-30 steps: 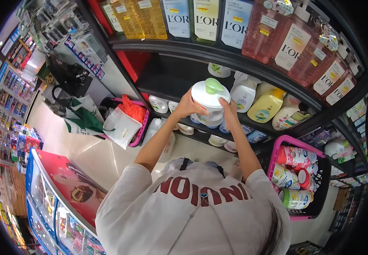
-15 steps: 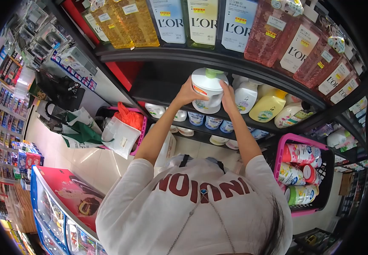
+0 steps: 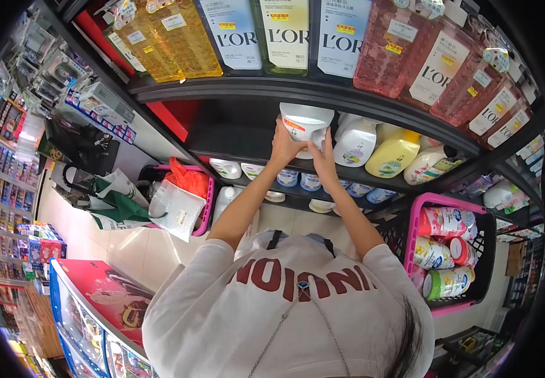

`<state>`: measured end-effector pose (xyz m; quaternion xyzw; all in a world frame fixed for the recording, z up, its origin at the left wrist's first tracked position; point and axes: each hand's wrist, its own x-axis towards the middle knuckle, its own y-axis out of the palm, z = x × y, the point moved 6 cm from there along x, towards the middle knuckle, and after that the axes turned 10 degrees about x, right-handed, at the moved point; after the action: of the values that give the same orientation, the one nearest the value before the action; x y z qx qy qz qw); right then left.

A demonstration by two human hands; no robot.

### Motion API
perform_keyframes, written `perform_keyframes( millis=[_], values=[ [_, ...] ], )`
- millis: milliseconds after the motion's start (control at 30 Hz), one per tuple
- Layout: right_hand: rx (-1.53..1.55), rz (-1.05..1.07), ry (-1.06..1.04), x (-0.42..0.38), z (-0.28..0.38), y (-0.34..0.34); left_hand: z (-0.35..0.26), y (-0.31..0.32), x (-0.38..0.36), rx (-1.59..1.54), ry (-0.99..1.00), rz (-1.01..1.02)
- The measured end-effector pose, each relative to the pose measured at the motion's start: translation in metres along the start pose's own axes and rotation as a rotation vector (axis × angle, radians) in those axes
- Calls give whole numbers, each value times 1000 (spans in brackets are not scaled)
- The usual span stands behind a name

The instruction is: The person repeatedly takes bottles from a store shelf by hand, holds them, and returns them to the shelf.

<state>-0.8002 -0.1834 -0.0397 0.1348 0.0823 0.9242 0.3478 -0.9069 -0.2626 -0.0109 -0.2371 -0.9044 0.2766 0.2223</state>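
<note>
Over the last second the white pump bottle (image 3: pixel 306 124), once held out in front of the shelf (image 3: pixel 323 94), has gone up and in under it, its green pump now hidden, with the left hand (image 3: pixel 285 146) and right hand (image 3: pixel 324 154) lower on its sides.

the big bottle (image 3: pixel 305 125) i hold is white, with a small orange and red mark near the bottom. next to it is another white bottle (image 3: pixel 355 142), then a yellow bottle (image 3: pixel 393 154). the shelf (image 3: pixel 297 88) is black. up on top stand gold-yellow bottles (image 3: pixel 171 38), white and pale blue bottles with dark letters (image 3: pixel 285 34), and pink bottles (image 3: pixel 398 53) with little yellow tags. the basket (image 3: pixel 423 208) by my side is pink and black, and the tubes in it are pink, white and green. my shirt (image 3: pixel 285 315) is white with dark red letters.
</note>
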Motion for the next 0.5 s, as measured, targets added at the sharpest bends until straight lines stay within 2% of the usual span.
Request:
perform_keyframes(
  millis=[67,133,200,267,333,433,500],
  values=[
    [-57,-28,59,5,6,0,0,8,10,-42,-19,34],
    [8,47,29,21,-11,-2,-1,13,22,-38,-78,31],
    [-119,135,158,29,-16,3,8,26,35,-41,-90,24],
    [-136,111,130,37,-17,1,15,35,47,-4,-115,34],
    [-255,1,-27,50,-24,-7,12,39,54,-42,-87,49],
    [-279,-20,-47,58,-15,-8,15,46,68,34,-59,7],
    [-254,-15,-45,58,2,-5,26,66,84,137,-8,119]
  ],
)
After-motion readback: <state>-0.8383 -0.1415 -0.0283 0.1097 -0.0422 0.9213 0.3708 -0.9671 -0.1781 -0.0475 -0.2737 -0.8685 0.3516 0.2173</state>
